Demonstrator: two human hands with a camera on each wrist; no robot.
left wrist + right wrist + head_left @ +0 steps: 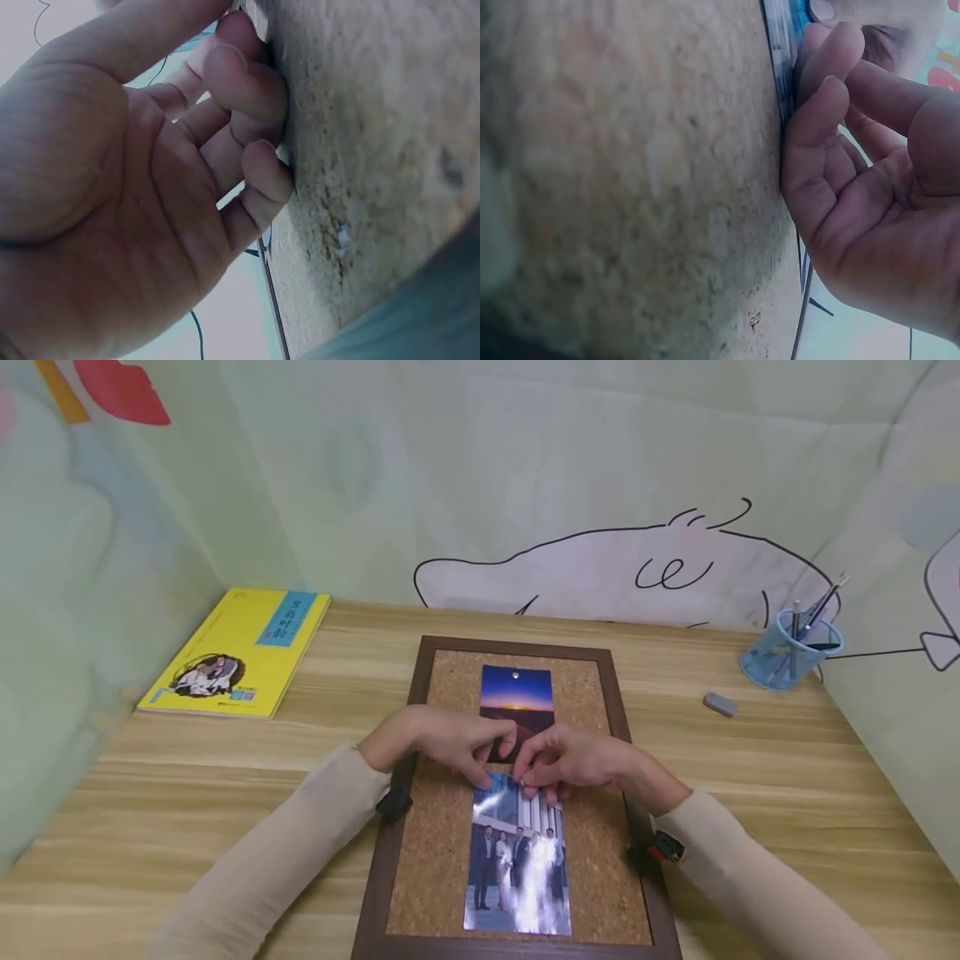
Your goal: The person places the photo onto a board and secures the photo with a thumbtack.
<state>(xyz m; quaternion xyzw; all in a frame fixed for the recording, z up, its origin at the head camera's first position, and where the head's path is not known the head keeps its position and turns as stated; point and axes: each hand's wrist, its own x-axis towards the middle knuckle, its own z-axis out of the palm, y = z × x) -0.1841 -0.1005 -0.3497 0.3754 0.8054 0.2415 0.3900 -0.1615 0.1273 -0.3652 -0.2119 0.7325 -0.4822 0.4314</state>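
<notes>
A glossy group photo (pixel 517 868) lies on the lower half of a framed corkboard (pixel 435 860). My left hand (pixel 457 745) rests with its thumb on the photo's upper left corner, and in the left wrist view its bent fingers (pixel 259 105) touch the cork. My right hand (pixel 573 758) brings thumb and index fingertip together at the middle of the photo's top edge, pinching what looks like a small pin, mostly hidden. Its other fingers (pixel 821 120) rest on the photo and cork. Above, a sunset photo (pixel 516 693) is held by a silvery pushpin (pixel 515 676).
A yellow book (pixel 232 652) lies at the back left of the wooden table (pixel 330 693). To the right are a grey eraser (pixel 720 704) and a blue mesh pen cup (pixel 787 656) holding pens. Patterned fabric walls (pixel 315 468) enclose the back and sides.
</notes>
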